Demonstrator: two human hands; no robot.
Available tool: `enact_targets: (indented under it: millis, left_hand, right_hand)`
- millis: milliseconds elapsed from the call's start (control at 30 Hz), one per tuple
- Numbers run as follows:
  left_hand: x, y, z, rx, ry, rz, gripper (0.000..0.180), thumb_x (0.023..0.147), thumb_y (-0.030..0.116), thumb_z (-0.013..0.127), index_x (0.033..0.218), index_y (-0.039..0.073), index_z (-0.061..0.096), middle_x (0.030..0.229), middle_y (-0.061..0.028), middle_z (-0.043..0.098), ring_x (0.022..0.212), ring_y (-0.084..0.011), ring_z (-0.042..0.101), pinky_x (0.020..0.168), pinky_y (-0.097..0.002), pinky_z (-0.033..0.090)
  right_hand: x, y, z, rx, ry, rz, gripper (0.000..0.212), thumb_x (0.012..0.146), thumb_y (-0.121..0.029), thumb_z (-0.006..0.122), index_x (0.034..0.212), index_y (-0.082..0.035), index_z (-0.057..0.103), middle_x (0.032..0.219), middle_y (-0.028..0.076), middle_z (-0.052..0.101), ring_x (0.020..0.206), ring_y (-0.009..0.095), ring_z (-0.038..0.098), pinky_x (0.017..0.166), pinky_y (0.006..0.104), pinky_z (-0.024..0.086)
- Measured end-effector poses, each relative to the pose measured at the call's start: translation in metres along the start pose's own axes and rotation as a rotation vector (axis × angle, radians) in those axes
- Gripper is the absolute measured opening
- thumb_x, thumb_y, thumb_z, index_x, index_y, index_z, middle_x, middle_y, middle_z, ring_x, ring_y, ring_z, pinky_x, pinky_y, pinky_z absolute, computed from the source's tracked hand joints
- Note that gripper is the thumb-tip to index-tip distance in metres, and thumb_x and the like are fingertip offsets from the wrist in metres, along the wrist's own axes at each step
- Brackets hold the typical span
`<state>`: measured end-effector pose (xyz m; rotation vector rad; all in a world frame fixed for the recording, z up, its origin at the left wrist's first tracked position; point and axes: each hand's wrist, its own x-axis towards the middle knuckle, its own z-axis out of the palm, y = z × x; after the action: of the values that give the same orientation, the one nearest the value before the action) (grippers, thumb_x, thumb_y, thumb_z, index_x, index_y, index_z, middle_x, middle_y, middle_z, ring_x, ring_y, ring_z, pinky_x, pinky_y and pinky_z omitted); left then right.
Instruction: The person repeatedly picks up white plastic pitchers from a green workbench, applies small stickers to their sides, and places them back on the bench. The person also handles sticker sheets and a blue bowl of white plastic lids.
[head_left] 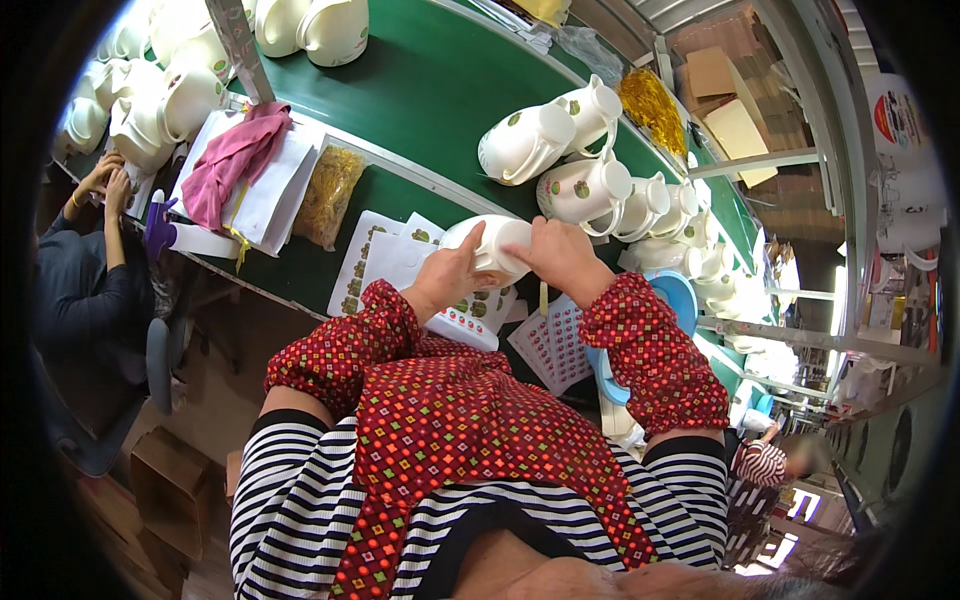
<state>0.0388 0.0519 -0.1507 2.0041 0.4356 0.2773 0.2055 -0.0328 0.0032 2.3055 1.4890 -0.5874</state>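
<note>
A crowded workshop stretches away to the right, its shelving and far end bent by the lens and washed out by bright light. Across it runs a long green worktable (400, 105), split lengthwise by a pale metal rail (415, 180); the nearer green strip lies mostly under paper. At the left a seated co-worker (90, 275) in dark clothing is partly cut off by the black rim. White jugs (525, 140) crowd the table's right side and overlap too much to count; more stand at the upper left. An open cardboard box (170, 490) sits on the floor, and a light blue basin (672, 290) is half covered by the person's right sleeve. A pink cloth (238, 165) lies over white papers (275, 212), beside a clear bag (330, 195) whose brownish-gold contents are hard to make out.

Sticker sheets (352, 270) spread under and around the hands. Above them, at the table's near edge, is a white vessel (490, 235), largely covered by fingers. The left hand (438, 278) clasps its left side. The right hand (565, 255), close by, touches its right end with bent fingers; whether they grip anything, I cannot tell.
</note>
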Motion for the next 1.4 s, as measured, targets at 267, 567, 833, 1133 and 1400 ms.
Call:
enact_targets:
  millis: [267,567,833,1133,1400]
  left_hand:
    - [0.0,-0.006,0.006,0.001,0.031,0.042,0.099,0.083,0.039,0.085,0.159,0.007,0.032,0.097,-0.0255,0.074,0.086,-0.0446,0.073,0.074,-0.0496,0.058]
    - [0.002,-0.003,0.003,0.007,-0.017,-0.002,0.1,0.084,0.025,0.087,0.161,0.009,0.026,0.106,-0.0243,0.075,0.095,-0.0446,0.073,0.077,-0.0475,0.06]
    - [-0.01,0.022,0.041,0.02,0.186,-0.055,0.098,0.084,0.024,0.086,0.157,-0.004,0.028,0.089,-0.0243,0.073,0.078,-0.0444,0.072,0.064,-0.0468,0.057]
    - [-0.027,0.024,0.071,-0.265,0.146,-0.116,0.092,0.097,0.004,0.065,0.164,-0.002,0.001,0.102,-0.024,0.074,0.083,-0.033,0.075,0.071,-0.0386,0.057]
    - [0.035,0.079,0.009,-0.981,0.106,-0.239,0.061,0.105,-0.002,0.045,0.159,0.01,0.017,0.12,-0.0178,0.068,0.071,-0.0106,0.053,0.064,-0.0273,0.049]
  right_hand:
    - [-0.005,0.017,0.026,-0.083,0.199,-0.305,0.088,0.084,-0.057,0.076,0.146,-0.002,0.046,0.1,0.023,0.066,0.089,0.039,0.07,0.072,0.0466,0.057]
    - [0.021,0.038,0.064,-0.087,0.651,-0.675,0.065,0.086,-0.058,0.072,0.141,-0.03,0.052,0.133,0.017,0.05,0.092,0.032,0.06,0.072,0.0422,0.055]
    - [0.003,-0.01,0.08,0.134,0.543,0.042,0.062,0.091,-0.056,0.065,0.132,-0.01,0.056,0.125,0.031,0.053,0.092,0.045,0.069,0.071,0.0474,0.06]
    - [-0.025,0.027,0.118,0.687,0.957,0.247,0.042,0.097,-0.034,0.068,0.129,-0.01,0.056,0.123,0.014,0.056,0.108,0.038,0.063,0.08,0.0494,0.058]
    - [-0.037,0.092,0.276,0.758,0.278,0.696,0.041,0.094,-0.031,0.075,0.118,-0.004,0.056,0.108,0.025,0.07,0.104,0.046,0.068,0.084,0.0547,0.056]
